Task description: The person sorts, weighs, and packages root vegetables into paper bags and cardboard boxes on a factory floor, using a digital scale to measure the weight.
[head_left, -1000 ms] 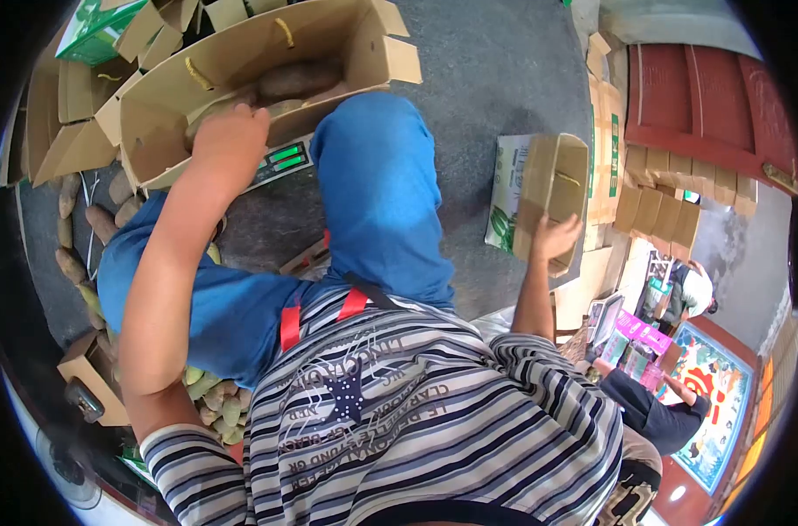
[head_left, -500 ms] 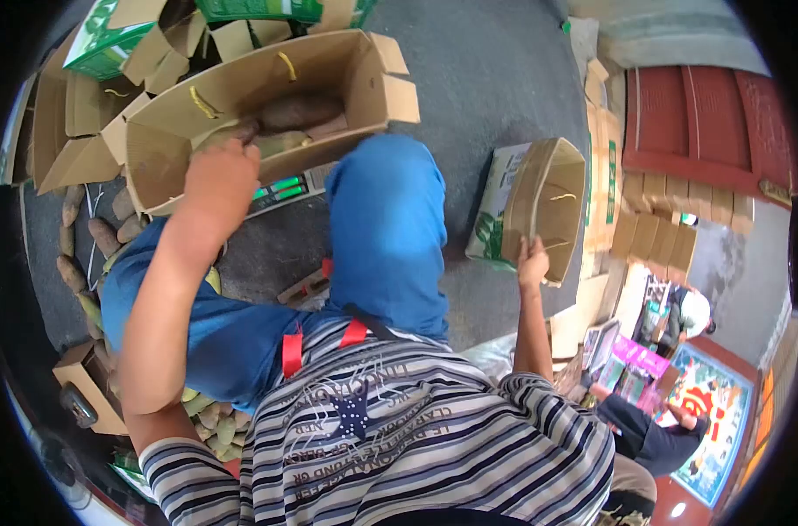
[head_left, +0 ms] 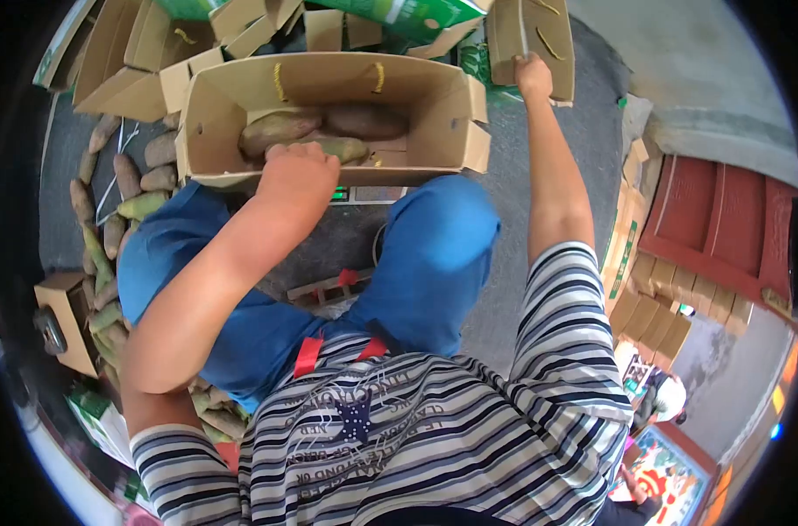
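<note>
L grip (head_left: 301,180) is bent over tubers (head_left: 364,121) in open carton (head_left: 329,79); fingertips hidden, can't tell if grasping. R grip (head_left: 535,79) clamps 2nd carton (head_left: 504,35) by its rim, prob. b/c thin wall's easy to pinch. Lit scale (head_left: 377,195) shows by open carton's near wall, prob. so it's readable.

Tan box (head_left: 329,83), yellow handles (head_left: 379,79); striped shirt (head_left: 434,438); blue trousers (head_left: 451,228).

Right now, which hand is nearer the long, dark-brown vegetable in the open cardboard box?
Left. The left hand reaches into the box, close to the vegetable; the right hand is farther right, at another brown cardboard carton.
</note>
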Available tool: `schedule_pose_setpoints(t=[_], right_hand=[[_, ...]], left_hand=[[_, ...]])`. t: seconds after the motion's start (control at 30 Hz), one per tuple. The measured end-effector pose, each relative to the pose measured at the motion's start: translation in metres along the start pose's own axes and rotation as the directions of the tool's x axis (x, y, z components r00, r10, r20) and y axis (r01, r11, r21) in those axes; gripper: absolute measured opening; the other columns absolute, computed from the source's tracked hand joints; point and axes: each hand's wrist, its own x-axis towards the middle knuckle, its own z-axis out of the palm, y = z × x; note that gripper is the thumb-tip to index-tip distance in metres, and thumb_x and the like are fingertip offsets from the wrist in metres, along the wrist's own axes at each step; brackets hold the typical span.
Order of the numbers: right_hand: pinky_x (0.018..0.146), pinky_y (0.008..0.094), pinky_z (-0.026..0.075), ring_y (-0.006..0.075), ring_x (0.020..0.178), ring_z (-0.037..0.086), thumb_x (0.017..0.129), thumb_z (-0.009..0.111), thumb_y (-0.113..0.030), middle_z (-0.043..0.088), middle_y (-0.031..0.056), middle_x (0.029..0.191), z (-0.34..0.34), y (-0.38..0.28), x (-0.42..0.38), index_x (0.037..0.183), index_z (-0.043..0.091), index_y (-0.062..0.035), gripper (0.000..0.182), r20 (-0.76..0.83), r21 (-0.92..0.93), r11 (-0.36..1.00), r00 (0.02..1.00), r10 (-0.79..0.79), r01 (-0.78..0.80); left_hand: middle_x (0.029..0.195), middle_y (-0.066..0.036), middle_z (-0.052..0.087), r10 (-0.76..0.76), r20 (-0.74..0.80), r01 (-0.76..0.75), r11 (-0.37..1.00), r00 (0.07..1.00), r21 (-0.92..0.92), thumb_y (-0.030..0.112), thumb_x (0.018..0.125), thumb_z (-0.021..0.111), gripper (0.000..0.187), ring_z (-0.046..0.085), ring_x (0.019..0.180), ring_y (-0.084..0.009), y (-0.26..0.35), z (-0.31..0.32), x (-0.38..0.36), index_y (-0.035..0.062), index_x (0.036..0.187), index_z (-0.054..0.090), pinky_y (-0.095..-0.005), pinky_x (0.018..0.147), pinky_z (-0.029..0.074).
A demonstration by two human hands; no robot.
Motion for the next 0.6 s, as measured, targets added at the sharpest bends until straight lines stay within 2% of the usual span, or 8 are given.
schedule_pose_setpoints(t=[0.13, 0.2, 0.27, 0.3, 0.37, 0.47, 0.53, 0.6], right_hand=[[0.083, 0.0421, 0.046, 0.0348, 0.096, 0.059, 0.084, 0.052, -0.03, 0.063, 0.0177, 0.099, 0.038, -0.022, 0.002, 0.108, 0.061, -0.0116, 0.032, 0.101, 0.107, 0.979, 0.978, -0.184, 0.173], [0.082, 0.0398, 0.048, 0.031, 0.095, 0.061, 0.084, 0.053, -0.027, 0.064, 0.0167, 0.099, 0.024, -0.029, -0.007, 0.11, 0.061, -0.0129, 0.03, 0.028, 0.108, 0.966, 0.971, -0.238, 0.234], [0.083, 0.0343, 0.048, 0.0272, 0.095, 0.062, 0.085, 0.056, -0.021, 0.065, 0.0153, 0.099, -0.006, -0.032, -0.022, 0.11, 0.061, -0.0092, 0.029, -0.006, 0.348, 0.912, 0.973, -0.232, 0.219], [0.082, 0.0302, 0.048, 0.0219, 0.094, 0.063, 0.086, 0.055, -0.017, 0.065, 0.0136, 0.1, -0.039, -0.044, -0.042, 0.11, 0.061, -0.0064, 0.027, -0.09, 0.275, 0.903, 0.944, -0.318, 0.33], [0.076, 0.0273, 0.048, 0.0174, 0.086, 0.064, 0.089, 0.052, -0.018, 0.067, 0.0102, 0.092, -0.077, -0.052, -0.071, 0.105, 0.062, -0.0042, 0.023, -0.041, 0.71, 0.659, 0.949, -0.311, 0.247], [0.076, 0.0258, 0.048, 0.0144, 0.086, 0.063, 0.091, 0.052, -0.017, 0.067, 0.0085, 0.093, -0.154, -0.092, -0.136, 0.106, 0.061, -0.0023, 0.023, -0.008, 0.747, 0.591, 0.894, -0.447, 0.303], [0.076, 0.0264, 0.048, 0.0153, 0.086, 0.063, 0.09, 0.054, -0.018, 0.067, 0.0088, 0.092, -0.182, -0.116, -0.168, 0.107, 0.06, -0.0033, 0.023, 0.012, 0.714, 0.586, 0.829, -0.559, 0.385], [0.075, 0.027, 0.048, 0.0177, 0.085, 0.064, 0.088, 0.055, -0.018, 0.066, 0.0101, 0.092, -0.196, -0.137, -0.188, 0.108, 0.06, -0.0045, 0.024, 0.013, 0.65, 0.558, 0.727, -0.687, 0.516]], left_hand=[[0.084, -0.008, 0.058, -0.006, -0.009, 0.006, 0.998, 1.0, -0.064, 0.01, 0.07, 0.061, 0.018, 0.06, 0.082, -0.024, -0.003, 0.002, 0.0, 0.0074, 0.088, 0.058, -0.0352, 0.068, 0.046], [0.085, -0.009, 0.058, -0.044, -0.005, 0.044, 0.998, 0.999, -0.049, 0.01, 0.071, 0.06, 0.018, 0.06, 0.083, -0.0243, -0.003, -0.001, 0.001, 0.0078, 0.089, 0.058, -0.0353, 0.067, 0.046], [0.086, -0.009, 0.058, -0.056, -0.043, 0.055, 0.998, 0.997, -0.039, 0.01, 0.072, 0.06, 0.02, 0.06, 0.083, -0.0247, -0.01, -0.011, -0.002, 0.0078, 0.091, 0.057, -0.036, 0.067, 0.046], [0.086, -0.009, 0.058, -0.065, -0.068, 0.063, 0.998, 0.996, -0.029, 0.011, 0.074, 0.059, 0.021, 0.06, 0.083, -0.0249, -0.017, -0.017, -0.003, 0.007, 0.094, 0.055, -0.0366, 0.067, 0.047], [0.086, -0.009, 0.057, -0.119, -0.142, 0.109, 0.991, 0.983, -0.077, 0.013, 0.077, 0.057, 0.021, 0.061, 0.083, -0.0254, -0.036, -0.031, -0.007, 0.0059, 0.097, 0.052, -0.038, 0.068, 0.048], [0.092, -0.012, 0.06, -0.161, -0.361, 0.123, 0.984, 0.919, -0.127, 0.017, 0.085, 0.054, 0.021, 0.061, 0.084, -0.0275, -0.062, -0.062, -0.037, 0.0041, 0.101, 0.052, -0.0373, 0.071, 0.049], [0.088, -0.018, 0.059, -0.254, -0.251, 0.23, 0.966, 0.934, -0.121, 0.013, 0.08, 0.059, 0.028, 0.059, 0.077, -0.0277, -0.069, -0.084, -0.048, 0.0002, 0.104, 0.053, -0.035, 0.069, 0.047], [0.088, -0.022, 0.06, -0.364, -0.347, 0.31, 0.929, 0.864, -0.203, 0.011, 0.083, 0.053, 0.018, 0.059, 0.08, -0.0337, -0.071, -0.097, -0.057, -0.0005, 0.096, 0.056, -0.0368, 0.068, 0.047]])
